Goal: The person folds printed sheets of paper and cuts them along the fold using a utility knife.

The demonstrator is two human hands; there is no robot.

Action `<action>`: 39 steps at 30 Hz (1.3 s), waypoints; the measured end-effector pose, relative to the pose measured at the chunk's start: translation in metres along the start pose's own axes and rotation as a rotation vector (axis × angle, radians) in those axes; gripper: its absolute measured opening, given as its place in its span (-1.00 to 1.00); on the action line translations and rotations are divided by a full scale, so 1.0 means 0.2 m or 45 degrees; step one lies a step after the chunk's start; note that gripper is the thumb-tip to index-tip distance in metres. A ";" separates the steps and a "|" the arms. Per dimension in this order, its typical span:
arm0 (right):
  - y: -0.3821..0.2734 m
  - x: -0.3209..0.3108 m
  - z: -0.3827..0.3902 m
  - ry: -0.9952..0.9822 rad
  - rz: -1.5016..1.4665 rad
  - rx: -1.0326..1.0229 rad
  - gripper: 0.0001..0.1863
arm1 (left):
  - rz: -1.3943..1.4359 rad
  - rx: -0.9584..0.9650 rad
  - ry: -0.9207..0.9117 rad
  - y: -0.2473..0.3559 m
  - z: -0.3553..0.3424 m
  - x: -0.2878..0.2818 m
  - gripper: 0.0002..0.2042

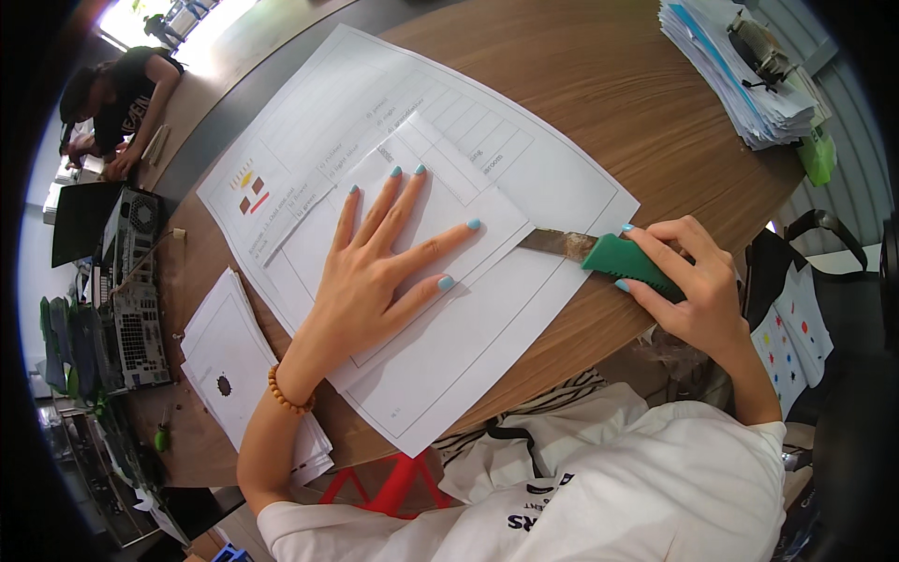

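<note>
On the wooden table lies a large printed sheet of paper (412,412), with part of it, or a second sheet, lying over it as a flap (487,220). My left hand (375,267) presses flat on this upper layer, its fingers spread and holding nothing. At the right, my right hand (698,281) grips the green handle of a utility knife (623,262). Its worn metal blade points left, and its tip is at the right edge of the upper layer, where it seems to slip between the papers.
A stack of printed sheets (225,361) lies left of my forearm. Another tall pile of papers (730,80) stands at the far right. Computer equipment (131,281) lines the left side, and a person (140,98) sits at the far left. A black chair (843,309) is at the right.
</note>
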State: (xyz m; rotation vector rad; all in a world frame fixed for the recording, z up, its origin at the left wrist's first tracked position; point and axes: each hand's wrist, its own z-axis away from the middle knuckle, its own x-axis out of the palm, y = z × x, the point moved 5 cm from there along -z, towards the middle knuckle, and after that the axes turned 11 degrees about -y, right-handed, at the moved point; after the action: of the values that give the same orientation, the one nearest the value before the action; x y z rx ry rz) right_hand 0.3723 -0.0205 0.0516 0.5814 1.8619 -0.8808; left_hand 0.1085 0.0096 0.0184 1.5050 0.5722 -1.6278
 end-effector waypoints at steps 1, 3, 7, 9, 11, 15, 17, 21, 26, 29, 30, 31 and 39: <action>0.00 -0.01 0.00 -0.001 0.029 0.007 -0.57 | 0.004 -0.003 -0.002 0.00 0.00 0.00 -0.59; 0.01 0.00 0.01 -0.012 0.056 0.012 -0.57 | -0.012 0.044 0.061 0.00 0.00 0.01 -0.59; 0.02 0.00 -0.01 0.002 0.077 0.018 -0.57 | -0.044 0.077 0.102 -0.01 -0.01 0.01 -0.59; 0.02 0.00 -0.04 0.011 0.069 0.009 -0.57 | -0.053 0.090 0.121 -0.01 0.00 0.01 -0.59; 0.03 0.01 -0.08 0.015 0.061 -0.012 -0.59 | -0.031 0.077 0.104 -0.02 0.01 0.03 -0.58; 0.08 0.05 -0.19 0.029 0.004 -0.016 -0.65 | -0.015 0.075 0.093 -0.02 0.00 0.02 -0.57; 0.11 0.07 -0.25 0.036 0.000 -0.053 -0.65 | -0.025 0.075 0.083 -0.01 0.00 0.01 -0.56; 0.16 0.09 -0.41 0.045 0.025 -0.133 -0.67 | -0.046 0.074 0.075 -0.02 -0.01 0.01 -0.57; 0.19 0.14 -0.59 0.015 0.011 -0.189 -0.67 | -0.073 0.108 0.094 0.00 0.00 -0.02 -0.55; 0.20 0.16 -0.66 -0.006 -0.035 -0.182 -0.67 | -0.075 0.092 0.070 0.01 0.01 -0.02 -0.54; 0.18 0.16 -0.67 0.008 -0.047 -0.238 -0.67 | -0.073 0.124 0.053 0.01 0.02 -0.01 -0.54; 0.17 0.16 -0.69 -0.008 -0.041 -0.225 -0.66 | -0.094 0.074 0.072 -0.01 0.03 -0.01 -0.54; 0.27 0.15 -0.78 0.095 0.009 -0.092 -0.67 | 0.002 0.180 0.145 0.01 0.03 -0.02 -0.47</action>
State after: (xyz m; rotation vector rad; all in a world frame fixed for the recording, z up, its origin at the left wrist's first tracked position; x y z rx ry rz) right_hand 0.3093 0.1355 0.0503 0.5825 1.9497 -0.7930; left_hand 0.1059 0.0054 0.0232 1.7099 0.5262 -1.6176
